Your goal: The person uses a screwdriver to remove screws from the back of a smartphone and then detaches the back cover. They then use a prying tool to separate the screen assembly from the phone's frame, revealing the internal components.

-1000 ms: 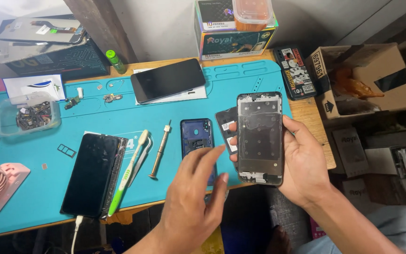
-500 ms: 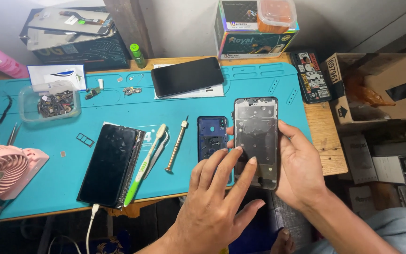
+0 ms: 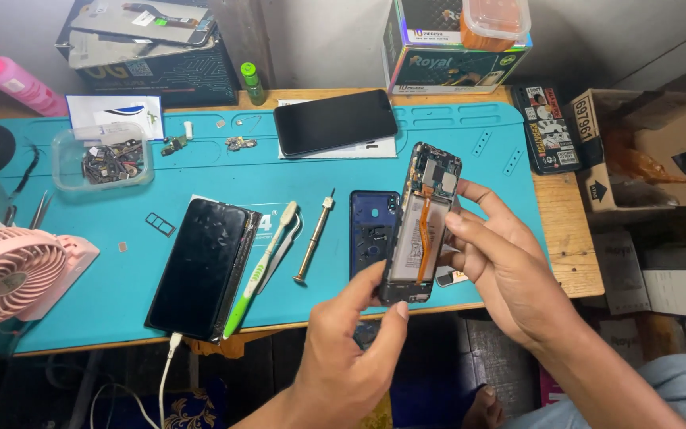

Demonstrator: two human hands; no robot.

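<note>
- 2 hands grip 1 opened phone [image 3: 424, 226], raised above the front edge of the teal mat [image 3: 200, 171], battery and orange flex cable facing the camera.
- Left hand [image 3: 351, 349]: palm down, fingers pinched shut on the phone's lower end.
- Right hand [image 3: 510, 270]: fingers curled, closed around the phone's right edge, fingertips on the battery.
- Blue back cover [image 3: 372, 230] lies on the mat just left of the phone.
- Screwdriver [image 3: 314, 236] and toothbrush [image 3: 262, 268] lie further left.
</note>
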